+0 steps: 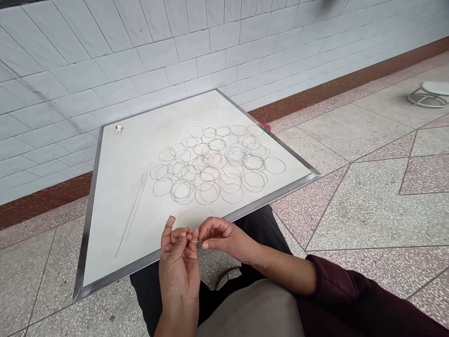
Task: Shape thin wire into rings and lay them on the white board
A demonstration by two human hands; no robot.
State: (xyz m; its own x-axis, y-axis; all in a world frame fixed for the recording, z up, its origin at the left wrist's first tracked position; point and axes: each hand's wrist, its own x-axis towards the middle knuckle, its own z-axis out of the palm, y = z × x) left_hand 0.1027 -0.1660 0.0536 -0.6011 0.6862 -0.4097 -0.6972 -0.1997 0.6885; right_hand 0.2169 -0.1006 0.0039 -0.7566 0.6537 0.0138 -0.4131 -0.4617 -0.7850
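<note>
Tiled-wall room, white metal-edged table (115,196) covered in thin wire rings (209,175).
Left hand (180,257) and right hand (224,238) both pinching one wire ring (213,219), fyi.

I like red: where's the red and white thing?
In the head view, the red and white thing sits by the table's far left corner, beyond the straight wires.

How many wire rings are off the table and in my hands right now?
1 that I can make out: the wire ring between the fingers of your left hand and right hand, by the table's near edge. Fingers could hide another.
</note>
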